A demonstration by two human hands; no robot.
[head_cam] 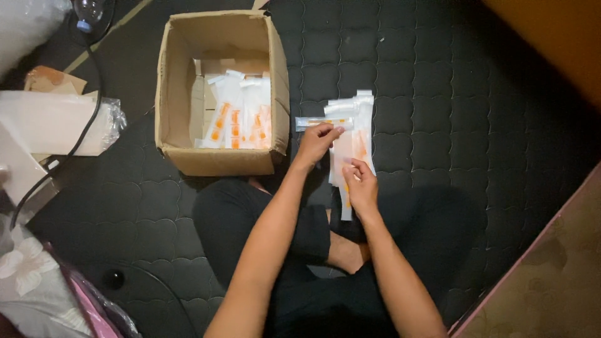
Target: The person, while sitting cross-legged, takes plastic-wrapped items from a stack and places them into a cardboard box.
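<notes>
Head view: left hand [316, 143] pinches packet [322, 122] above pile [355, 134].

Supporting surface: a black quilted mattress [438, 81] with a scalloped stitched pattern, covering most of the view. Resting directly on it: an open cardboard box [181, 159] at upper left, flaps up, partly filled with clear packets; a loose pile of clear packets [360, 109] with orange contents, just right of the box; a black cable [87, 119] running down the left edge; a clear plastic bag [109, 122] with white material at far left. The person's crossed legs [231, 219] also rest on it.
</notes>
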